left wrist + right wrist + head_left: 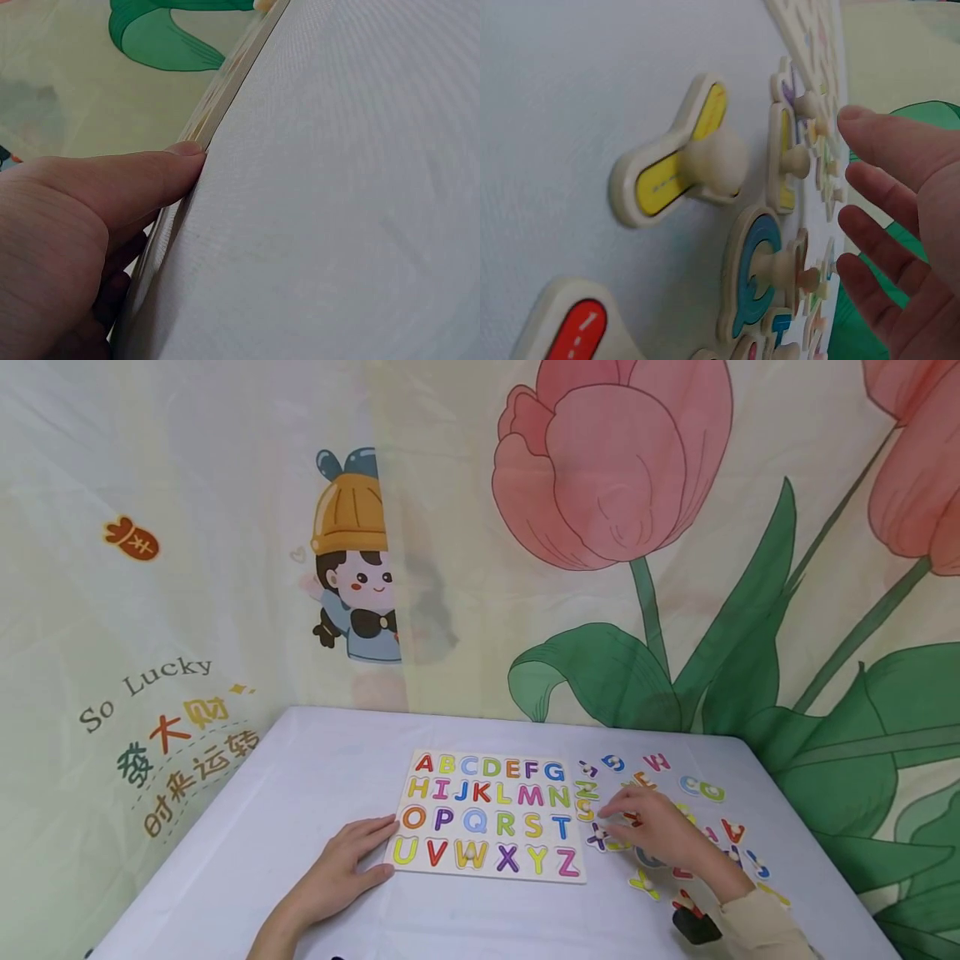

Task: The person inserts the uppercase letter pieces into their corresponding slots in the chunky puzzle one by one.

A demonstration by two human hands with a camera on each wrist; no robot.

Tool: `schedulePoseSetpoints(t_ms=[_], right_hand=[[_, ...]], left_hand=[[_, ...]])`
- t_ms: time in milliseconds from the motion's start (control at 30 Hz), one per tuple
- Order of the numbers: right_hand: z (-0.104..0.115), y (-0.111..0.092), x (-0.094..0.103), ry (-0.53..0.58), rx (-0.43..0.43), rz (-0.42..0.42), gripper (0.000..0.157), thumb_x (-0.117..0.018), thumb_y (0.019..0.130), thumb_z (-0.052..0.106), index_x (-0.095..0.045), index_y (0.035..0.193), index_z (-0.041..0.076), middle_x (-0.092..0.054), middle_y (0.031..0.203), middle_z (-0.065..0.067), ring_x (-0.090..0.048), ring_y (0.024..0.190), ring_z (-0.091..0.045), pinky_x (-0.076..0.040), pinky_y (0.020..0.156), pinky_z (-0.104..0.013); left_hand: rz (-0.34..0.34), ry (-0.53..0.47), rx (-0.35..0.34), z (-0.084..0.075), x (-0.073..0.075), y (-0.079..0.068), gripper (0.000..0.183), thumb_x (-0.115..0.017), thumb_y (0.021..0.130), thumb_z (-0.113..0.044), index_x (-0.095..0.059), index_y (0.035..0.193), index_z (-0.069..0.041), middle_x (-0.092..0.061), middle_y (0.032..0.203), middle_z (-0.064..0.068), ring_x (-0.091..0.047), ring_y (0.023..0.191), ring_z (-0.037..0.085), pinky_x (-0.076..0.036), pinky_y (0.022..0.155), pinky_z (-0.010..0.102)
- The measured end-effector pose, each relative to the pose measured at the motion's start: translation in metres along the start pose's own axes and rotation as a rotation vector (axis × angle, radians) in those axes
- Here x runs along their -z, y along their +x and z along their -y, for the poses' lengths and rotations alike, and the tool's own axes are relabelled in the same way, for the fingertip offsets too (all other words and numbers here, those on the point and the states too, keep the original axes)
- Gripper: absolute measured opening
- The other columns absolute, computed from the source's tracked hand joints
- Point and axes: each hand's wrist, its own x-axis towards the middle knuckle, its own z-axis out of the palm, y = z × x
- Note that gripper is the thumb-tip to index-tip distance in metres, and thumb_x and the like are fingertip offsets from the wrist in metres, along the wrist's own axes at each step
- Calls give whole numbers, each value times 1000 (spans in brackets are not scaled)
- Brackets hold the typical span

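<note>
A wooden alphabet puzzle board [457, 839] lies on the table. A knobbed W piece [471, 857] sits in its bottom row. My left hand [341, 868] rests at the board's left edge, fingertips touching it; in the left wrist view the thumb [150, 176] lies against the board's side. My right hand [660, 828] hovers over loose knobbed letters right of the board, its fingers apart and holding nothing. Nearest its fingertips are an orange S-shaped piece [585, 811] and a purple X [597, 837]. A yellow Y [656, 184] and blue Q [739, 300] show in the right wrist view.
Several more letter pieces lie scattered on the right, among them a red A [732, 832], a pink M or W [657, 762] and a green O [712, 789]. A black object [696, 927] is beside the right sleeve. A printed curtain [450, 693] hangs behind the table.
</note>
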Motion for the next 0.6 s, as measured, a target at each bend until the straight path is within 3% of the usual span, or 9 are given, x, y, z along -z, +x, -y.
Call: schedulePoseSetpoints(t_ms=[233,600], right_hand=[[-10,4,-4,-3,72,73,19,-83,94,19,-83,111,27,-67,107,13,-61,100,-10,-55,85,-29],[-9,7,-14,-91,48,60,18,-86,91,21,-85,105,33,-65,101,21,-59,98,-5,-55,89,-30]], left_hand=[[-5,0,-15,0,0,-2,67,-74,97,-48,-57,156,-21,-48,163,-9,-37,153,28,-29,121,64],[2,-1,-6,-3,1,-2,67,-75,97,-48,-57,156,-20,-48,163,-8,-37,153,28,-30,121,64]])
